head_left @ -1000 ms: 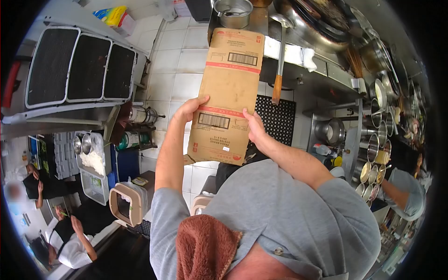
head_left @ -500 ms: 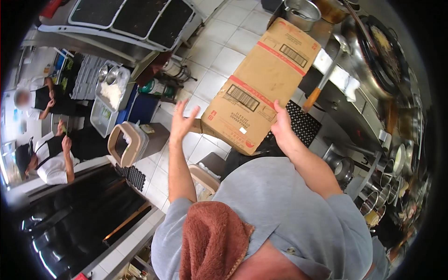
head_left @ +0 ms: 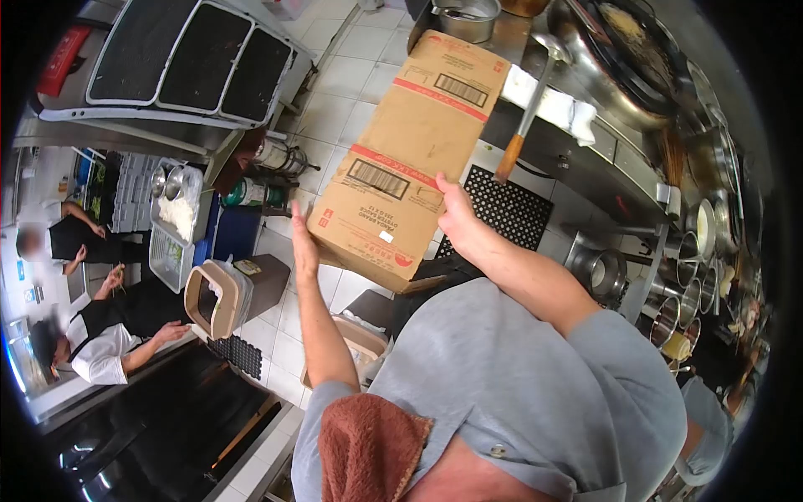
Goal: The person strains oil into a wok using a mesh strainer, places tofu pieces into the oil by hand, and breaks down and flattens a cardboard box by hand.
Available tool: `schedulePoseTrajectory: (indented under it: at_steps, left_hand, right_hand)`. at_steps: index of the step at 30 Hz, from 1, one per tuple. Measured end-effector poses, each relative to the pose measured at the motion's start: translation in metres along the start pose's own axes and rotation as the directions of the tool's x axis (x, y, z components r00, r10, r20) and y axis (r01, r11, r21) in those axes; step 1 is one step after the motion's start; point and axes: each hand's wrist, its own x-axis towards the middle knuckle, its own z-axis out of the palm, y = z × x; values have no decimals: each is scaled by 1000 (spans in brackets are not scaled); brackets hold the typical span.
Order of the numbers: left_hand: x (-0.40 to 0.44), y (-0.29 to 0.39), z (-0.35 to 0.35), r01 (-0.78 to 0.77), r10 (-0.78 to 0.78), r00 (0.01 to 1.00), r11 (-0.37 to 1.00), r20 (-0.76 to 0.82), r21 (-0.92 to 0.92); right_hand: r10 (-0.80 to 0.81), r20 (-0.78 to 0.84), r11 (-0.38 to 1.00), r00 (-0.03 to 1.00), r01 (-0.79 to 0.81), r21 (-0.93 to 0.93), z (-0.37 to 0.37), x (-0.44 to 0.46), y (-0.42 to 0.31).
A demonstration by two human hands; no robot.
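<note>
A long brown cardboard box (head_left: 410,138) with red tape bands, barcodes and oyster sauce print is held out in front of my body, its far end pointing away from me. My right hand (head_left: 456,216) grips its right edge, thumb on the printed face and fingers partly hidden beneath. Along the near left edge, my left hand (head_left: 304,238) presses against the box, fingers straight and close together. The box's underside is out of sight.
A bin (head_left: 214,297) and another bin (head_left: 360,339) stand on the tiled floor (head_left: 328,113). On the right are a wok (head_left: 627,50), a wooden-handled ladle (head_left: 510,155) and several pots. Two people work at the left. A perforated black mat (head_left: 502,209) lies beyond my right arm.
The box has shifted left in view, with my right hand still on it. My left hand, spread beside the box before, now presses against its side. The view has also shifted.
</note>
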Motion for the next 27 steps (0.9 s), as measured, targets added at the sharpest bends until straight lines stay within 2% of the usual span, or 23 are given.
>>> schedulePoseTrajectory:
  at_steps: [1,3,4,6,9,11,13,15,17,19,23,25,26,27]
  left_hand:
    - [3,2,-7,55,-33,984,991,173,-123]
    - [10,5,-22,-9,35,962,995,270,-99]
    - [7,37,-20,-105,107,959,994,261,-21]
    - [2,66,-18,-50,35,956,998,291,43]
    - [1,73,-5,5,-43,954,992,298,130]
    - [4,79,-1,-33,-23,962,979,272,199]
    - [5,88,3,89,-181,940,949,289,303]
    - [18,80,-1,115,-190,936,961,297,252]
    - [29,79,-7,231,-260,902,965,344,124]
    - [32,80,-11,249,-274,898,962,345,114]
    - [33,90,-12,223,-249,916,968,316,116]
    - [37,90,-15,168,-229,932,960,282,225]
    - [36,93,-15,137,-208,938,958,278,253]
    - [38,99,-15,135,-207,938,957,278,256]
  right_hand:
    - [-9,-4,1000,1000,9,4,2,-4,-1]
    - [-27,-32,1000,999,27,-2,11,-12,-5]
    - [-1,-75,1000,997,2,8,14,-13,-6]
    - [-31,-85,1000,996,30,-7,19,-14,-7]
    - [-37,-98,999,995,37,-4,20,-13,-12]
    - [-19,-102,999,995,22,23,14,0,-10]
    - [-21,7,999,1000,20,34,3,11,-3]
    - [6,66,999,998,-8,33,-1,7,-3]
    - [38,128,999,991,-42,30,1,-3,-6]
    - [95,141,991,985,-80,-109,-4,-12,-15]
    - [169,211,973,963,-130,-188,-15,-28,-27]
    - [157,257,893,954,-26,-450,-20,-29,-27]
    - [124,176,855,977,-15,-519,-23,-29,-28]
    - [124,178,856,976,-15,-516,-29,-26,-28]
